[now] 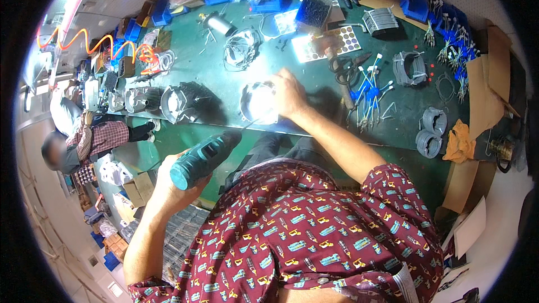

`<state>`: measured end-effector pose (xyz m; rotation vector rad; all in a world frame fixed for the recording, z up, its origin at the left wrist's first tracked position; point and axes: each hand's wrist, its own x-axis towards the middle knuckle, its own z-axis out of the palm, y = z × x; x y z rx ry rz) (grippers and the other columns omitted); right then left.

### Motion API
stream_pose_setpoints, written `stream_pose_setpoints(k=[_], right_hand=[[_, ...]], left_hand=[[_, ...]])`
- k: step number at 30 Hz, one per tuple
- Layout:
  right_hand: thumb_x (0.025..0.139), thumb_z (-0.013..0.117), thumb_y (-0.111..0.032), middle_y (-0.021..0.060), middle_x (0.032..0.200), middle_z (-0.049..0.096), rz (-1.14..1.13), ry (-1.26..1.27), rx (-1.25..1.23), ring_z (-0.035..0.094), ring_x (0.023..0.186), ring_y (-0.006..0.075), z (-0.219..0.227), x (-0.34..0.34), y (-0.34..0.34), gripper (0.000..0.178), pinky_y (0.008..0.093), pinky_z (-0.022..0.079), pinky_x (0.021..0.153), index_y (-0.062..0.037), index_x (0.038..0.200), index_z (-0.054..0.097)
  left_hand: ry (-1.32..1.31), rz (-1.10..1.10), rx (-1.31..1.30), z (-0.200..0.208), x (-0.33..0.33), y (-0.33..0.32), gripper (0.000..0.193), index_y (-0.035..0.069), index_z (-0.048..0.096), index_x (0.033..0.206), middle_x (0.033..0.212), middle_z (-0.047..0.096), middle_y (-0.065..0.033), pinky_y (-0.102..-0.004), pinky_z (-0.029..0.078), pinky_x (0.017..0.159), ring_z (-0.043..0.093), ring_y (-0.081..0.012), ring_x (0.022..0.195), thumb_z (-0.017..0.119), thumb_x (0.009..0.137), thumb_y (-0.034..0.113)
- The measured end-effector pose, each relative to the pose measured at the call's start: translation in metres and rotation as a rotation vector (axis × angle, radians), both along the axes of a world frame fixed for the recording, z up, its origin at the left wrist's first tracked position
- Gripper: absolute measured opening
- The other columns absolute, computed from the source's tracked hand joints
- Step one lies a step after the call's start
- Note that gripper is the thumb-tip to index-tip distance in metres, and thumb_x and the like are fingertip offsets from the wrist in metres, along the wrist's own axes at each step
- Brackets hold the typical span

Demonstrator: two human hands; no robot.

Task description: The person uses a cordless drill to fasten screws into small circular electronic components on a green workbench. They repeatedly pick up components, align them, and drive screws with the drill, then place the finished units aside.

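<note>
My left hand [171, 182] is wrapped round a teal power screwdriver [205, 160], held in front of the bench. Its long thin bit slants up toward a round dark housing [245, 102] at the bench's near edge. Whether the tip touches the housing I cannot tell. My right hand [289, 95] grips the housing's right rim with bent fingers. Glare washes out the housing's middle. Left of it, a similar black finned housing [182, 102] lies on its side, with another finned housing [143, 99] beyond.
A cable coil [241, 50] lies behind the housing. Scissors [343, 70] and blue-banded wire bundles [370, 92] lie to the right, near grey cable coils [431, 132]. Blue bins [269, 0] line the back. An orange coiled hose [112, 47] hangs at left, near another person [84, 140].
</note>
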<state>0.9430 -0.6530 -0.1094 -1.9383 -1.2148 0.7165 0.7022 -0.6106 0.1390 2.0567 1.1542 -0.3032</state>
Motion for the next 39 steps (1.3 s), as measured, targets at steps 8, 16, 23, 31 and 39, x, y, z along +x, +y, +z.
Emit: stream_pose_setpoints(k=[8,16,23,31,39], right_hand=[[0.084,0.07,-0.024,0.0141,0.108,0.064,-0.006,0.043,0.014,0.066,0.1,0.0315,0.002,-0.002,-0.002,0.022,0.042,0.054,0.084,-0.0111,0.101,0.075],[0.084,0.07,-0.024,0.0122,0.102,0.064,-0.023,0.06,0.11,0.067,0.092,0.0316,-0.006,-0.011,-0.004,0.018,0.043,0.055,0.08,-0.0118,0.095,0.076],[0.085,0.068,-0.026,0.0147,0.098,0.064,-0.086,0.109,0.106,0.067,0.092,0.0337,-0.009,-0.006,0.001,0.018,0.0459,0.054,0.08,-0.0114,0.091,0.076],[0.085,0.067,-0.026,0.0152,0.1,0.063,-0.055,0.149,0.107,0.066,0.095,0.0328,-0.011,-0.005,-0.002,0.02,0.0462,0.054,0.082,-0.0097,0.094,0.075],[0.083,0.068,-0.025,0.0182,0.1,0.064,-0.078,0.132,0.09,0.067,0.094,0.0334,-0.007,-0.006,-0.002,0.02,0.0458,0.055,0.083,-0.0099,0.094,0.076]], left_hand=[[-0.011,0.035,-0.023,-0.005,0.009,-0.004,0.029,0.004,0.071,0.106,0.082,0.072,-0.0133,-0.0319,0.054,0.069,0.067,-0.0203,0.069,0.079,0.083,0.019],[0.126,-0.073,-0.057,0.005,0.022,-0.006,0.027,0.004,0.069,0.108,0.088,0.072,-0.0127,-0.0324,0.054,0.073,0.067,-0.0182,0.076,0.077,0.084,0.013],[0.095,0.041,-0.035,-0.008,0.01,-0.026,0.028,0.0,0.066,0.11,0.091,0.072,-0.0103,-0.0301,0.053,0.076,0.065,-0.0147,0.079,0.071,0.083,0.002],[0.151,-0.004,-0.048,-0.003,0.007,-0.021,0.019,0.002,0.068,0.104,0.086,0.071,-0.0111,-0.0334,0.053,0.071,0.066,-0.0197,0.076,0.069,0.085,0.004],[0.157,-0.013,-0.019,-0.003,0.004,-0.02,0.018,0.002,0.068,0.103,0.085,0.07,-0.0103,-0.0327,0.053,0.071,0.065,-0.0194,0.075,0.069,0.085,0.005]])
